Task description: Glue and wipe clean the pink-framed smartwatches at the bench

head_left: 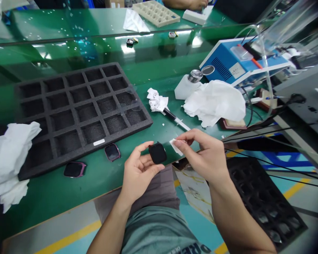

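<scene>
Between the thumb and fingers of my left hand (141, 168) is a black square smartwatch body (158, 153), its dark face turned up toward me. A small folded white wipe (177, 146) is pinched in my right hand (205, 153), just right of the watch and apart from it. On the green bench, left of my hands, lie two more watch bodies: a dark one with a pinkish frame (112, 152) and another with a purple-pink edge (74, 169). Beyond my hands lies a black-and-white pen-like tool (176, 118) with crumpled tissue (157, 101) at its far end.
A black foam tray (95, 133) with square compartments covers the bench's left. White cloths (9, 158) lie at far left. A white dispenser bottle (187, 87), a tissue pile (216, 102) and a blue machine (228, 61) stand right. Cables cross near my right arm; another tray (265, 197) sits lower right.
</scene>
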`<state>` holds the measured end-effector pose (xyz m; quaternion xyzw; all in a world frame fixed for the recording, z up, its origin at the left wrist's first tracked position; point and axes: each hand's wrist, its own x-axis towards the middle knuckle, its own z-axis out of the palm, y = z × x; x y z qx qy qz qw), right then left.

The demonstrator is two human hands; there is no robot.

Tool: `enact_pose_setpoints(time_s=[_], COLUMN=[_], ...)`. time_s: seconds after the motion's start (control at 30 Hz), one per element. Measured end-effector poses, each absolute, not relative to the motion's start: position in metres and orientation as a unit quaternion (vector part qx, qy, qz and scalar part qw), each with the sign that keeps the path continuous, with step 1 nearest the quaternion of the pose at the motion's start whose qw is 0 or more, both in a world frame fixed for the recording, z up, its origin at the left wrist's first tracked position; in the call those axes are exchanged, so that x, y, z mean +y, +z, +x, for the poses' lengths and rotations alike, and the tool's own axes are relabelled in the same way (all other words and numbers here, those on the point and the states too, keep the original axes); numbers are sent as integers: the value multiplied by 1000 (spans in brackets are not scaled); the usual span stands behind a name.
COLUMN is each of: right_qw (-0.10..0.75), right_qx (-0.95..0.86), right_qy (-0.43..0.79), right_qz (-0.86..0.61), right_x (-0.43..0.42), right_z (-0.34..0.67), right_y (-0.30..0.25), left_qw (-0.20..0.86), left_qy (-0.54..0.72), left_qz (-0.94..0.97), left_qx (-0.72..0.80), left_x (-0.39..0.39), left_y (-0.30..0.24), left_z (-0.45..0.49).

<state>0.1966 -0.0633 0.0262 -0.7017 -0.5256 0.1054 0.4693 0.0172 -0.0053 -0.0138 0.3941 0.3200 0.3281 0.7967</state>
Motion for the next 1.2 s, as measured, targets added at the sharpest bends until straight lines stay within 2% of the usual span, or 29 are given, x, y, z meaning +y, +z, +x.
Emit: enact_pose_setpoints(time_s=[0.2,0.63,0.83,1.03,1.2], right_qw=[437,257,259,353,304], right_qx=[-608,-783,-766,-722,-782], right_qy=[147,183,69,73,80], right_qz=[-646,-536,-584,-591,-538], right_x=[-44,-43,-64,-69,-54], right_z=[184,192,224,216,192], right_y=[40,56,48,43,45], left_qw=[798,799,827,836,815], left_qy=[304,304,282,273,279], left_qz=[415,400,349,338,373], left_qx=[313,329,338,337,344], left_x=[-6,-7,-3,-1,-2], left_y=[-14,-12,-8,-8,-11], left_z=[19,20,18,19,20])
